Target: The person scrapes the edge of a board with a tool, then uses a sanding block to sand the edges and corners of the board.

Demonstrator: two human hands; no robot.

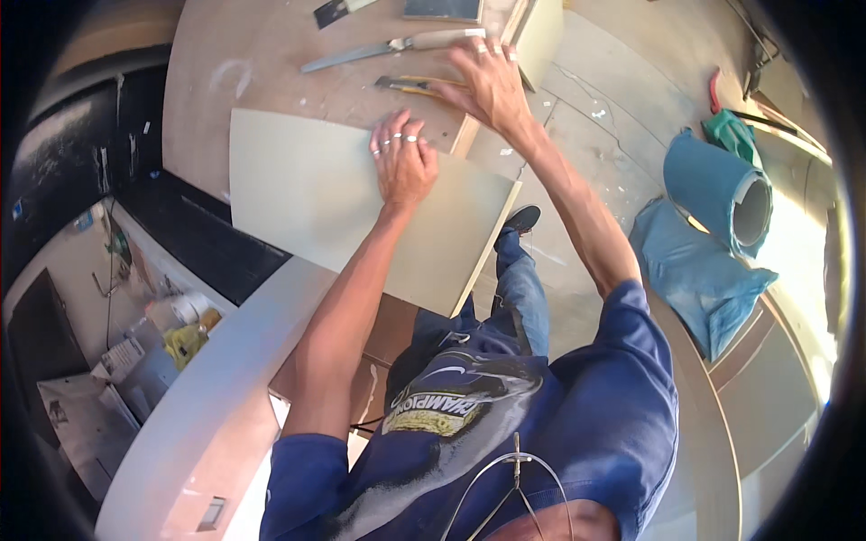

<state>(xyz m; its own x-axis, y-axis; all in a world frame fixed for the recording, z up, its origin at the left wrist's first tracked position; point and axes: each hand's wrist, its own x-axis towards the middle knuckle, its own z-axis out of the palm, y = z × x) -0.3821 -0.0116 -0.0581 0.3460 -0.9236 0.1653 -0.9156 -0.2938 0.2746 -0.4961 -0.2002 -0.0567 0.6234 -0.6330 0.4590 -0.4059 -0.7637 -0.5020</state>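
A cream-coloured flat panel (311, 185) lies across the brown worktable, its near right corner jutting past the edge above my legs. On its far edge rests my left hand (404, 167), palm down, with pale bands round the fingers. My right hand (492, 90) reaches over the right side of the table, thumb and fingers apart. Its thumb meets the rear end of a yellow and black utility knife (408, 85), partly covered by the hand. Just beyond, the fingers are at the pale handle (442, 39) of a long flat file (347, 59); a firm grip is not visible.
A putty knife (332, 12) and a dark flat block (442, 8) lie at the table's far side. Another cream panel (541, 41) stands at its right edge. Rolled blue sheet material (713, 171) sits to the right. Shelves with clutter (185, 329) are at left.
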